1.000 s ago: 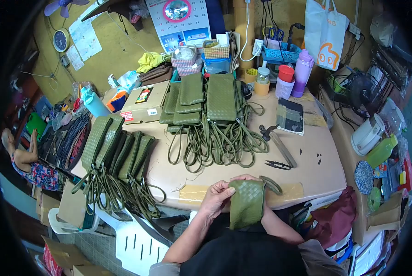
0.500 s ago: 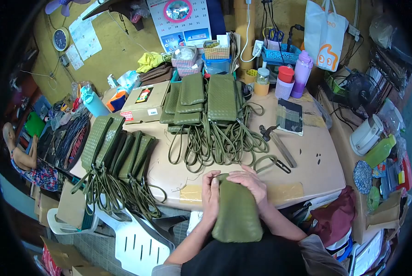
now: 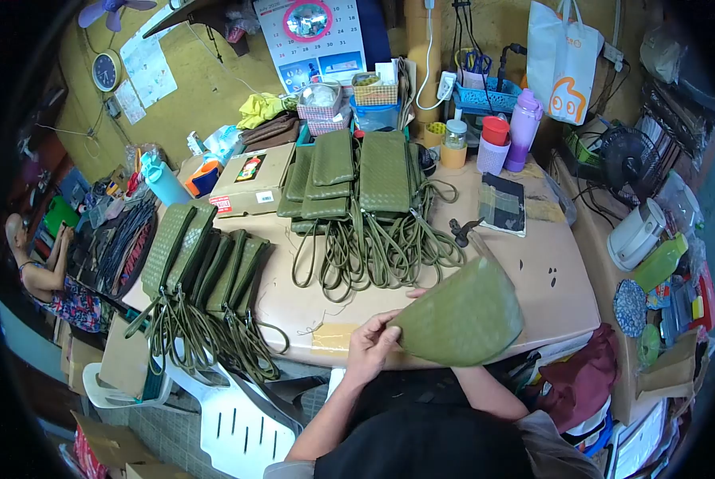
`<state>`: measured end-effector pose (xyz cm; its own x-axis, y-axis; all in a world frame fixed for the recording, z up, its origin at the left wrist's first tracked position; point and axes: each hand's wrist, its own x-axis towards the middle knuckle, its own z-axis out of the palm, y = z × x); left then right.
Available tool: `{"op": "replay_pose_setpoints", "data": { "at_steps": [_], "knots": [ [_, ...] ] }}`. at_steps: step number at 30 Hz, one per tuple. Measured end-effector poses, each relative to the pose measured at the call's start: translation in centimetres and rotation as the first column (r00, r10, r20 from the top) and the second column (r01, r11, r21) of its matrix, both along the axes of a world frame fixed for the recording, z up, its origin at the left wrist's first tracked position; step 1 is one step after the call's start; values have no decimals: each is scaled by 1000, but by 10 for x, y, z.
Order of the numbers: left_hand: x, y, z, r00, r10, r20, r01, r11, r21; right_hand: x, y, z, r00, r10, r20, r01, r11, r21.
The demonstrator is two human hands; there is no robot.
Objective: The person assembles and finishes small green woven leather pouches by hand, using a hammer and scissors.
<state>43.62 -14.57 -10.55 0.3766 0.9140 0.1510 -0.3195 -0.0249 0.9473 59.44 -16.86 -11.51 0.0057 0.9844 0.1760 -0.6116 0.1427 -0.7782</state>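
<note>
A green woven-pattern pouch (image 3: 463, 315) is held up tilted above the table's front edge, its broad end toward the right. My left hand (image 3: 371, 343) pinches its left corner between thumb and fingers. My right hand is behind the pouch; only its forearm (image 3: 489, 393) shows plainly, so its grip is hidden. A fingertip (image 3: 416, 293) peeks over the pouch's upper left edge. Just beyond lies a hammer (image 3: 460, 231), its handle mostly covered by the pouch. Similar green pouches (image 3: 385, 172) with looped straps (image 3: 365, 251) are stacked further back.
More strapped green pouches (image 3: 183, 247) stand at the table's left edge. A cardboard box (image 3: 250, 180), a dark patterned notebook (image 3: 502, 203) and a purple bottle (image 3: 524, 132) are at the back. A white plastic chair (image 3: 242, 423) stands front left; another person (image 3: 46, 271) sits far left.
The pouch has risen from my lap and swung to the right, turning its broad end that way. My left hand has shifted to its corner; my right hand has passed behind it.
</note>
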Motion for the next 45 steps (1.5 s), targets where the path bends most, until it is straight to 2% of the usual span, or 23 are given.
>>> {"op": "replay_pose_setpoints", "data": {
  "at_steps": [1,3,5,8,12,14,15,18,20,21,22,23,24,26,27,29,31,33,37,39,41,43,45],
  "knots": [
    [-1,-2,-6,998,-58,-7,57,996,-72,3,3,-11,991,40,-128,-49,997,-64],
    [2,0,-14,996,-25,85,35,993,-117,3,7,-9,985,66,-162,-67,998,4],
    [-3,2,-11,967,-120,223,158,974,-160,11,11,-13,942,238,-239,-237,971,33],
    [-8,-4,7,945,-177,275,271,896,-352,22,7,-10,938,320,-130,-336,933,-129],
    [2,-12,9,977,-103,186,149,955,-257,7,0,-7,958,286,6,-286,958,-38],
    [-1,-15,8,975,-4,221,94,912,-399,2,1,-6,935,275,-222,-264,961,80],
    [-1,-17,13,975,-6,223,96,913,-397,3,-3,2,936,274,-220,-262,962,81],
    [-2,-23,37,980,-83,-181,77,996,-40,8,-10,13,959,169,-226,-188,980,-68],
    [-4,-26,48,960,-91,-263,87,996,-26,13,1,-1,753,480,-450,-443,876,193],
    [-4,-28,50,933,-100,-346,100,995,-16,17,-3,-6,753,479,-451,-445,876,188],
    [-2,-28,51,933,-100,-345,99,995,-19,18,-8,1,853,423,-304,-402,906,133],
    [0,-27,51,908,-6,-418,85,982,171,20,-10,5,922,360,-141,-350,932,89],
    [1,-27,52,876,100,-472,84,931,354,13,-8,4,922,361,-142,-351,932,88],
    [5,-28,53,879,100,-466,92,924,371,-5,-2,0,560,553,-617,-252,823,509],
    [8,-27,54,881,102,-462,101,914,394,2,-3,0,563,554,-613,-250,822,512],
    [12,-36,48,883,19,-469,178,911,373,17,-7,0,747,376,-549,-200,914,354],
    [11,-39,45,876,-66,-479,257,902,347,16,-9,-6,759,352,-547,-193,925,328],
    [4,-31,43,872,5,-490,145,953,267,16,-11,-17,786,311,-534,-188,944,272],
    [7,-18,49,984,80,-160,-20,938,347,7,-20,-42,821,249,-514,-213,969,128],
    [4,-19,49,980,114,-165,-54,944,327,7,-18,-37,827,244,-506,-226,969,96],
    [0,-16,50,976,138,-171,-79,947,312,17,-15,-21,985,93,-148,-106,990,-88],
    [-6,-16,48,976,53,-210,-22,989,148,23,-15,15,978,173,-119,-181,982,-59],
    [-7,-17,42,986,8,-165,11,994,113,22,-16,22,965,247,-88,-251,967,-36]
  ]
}}
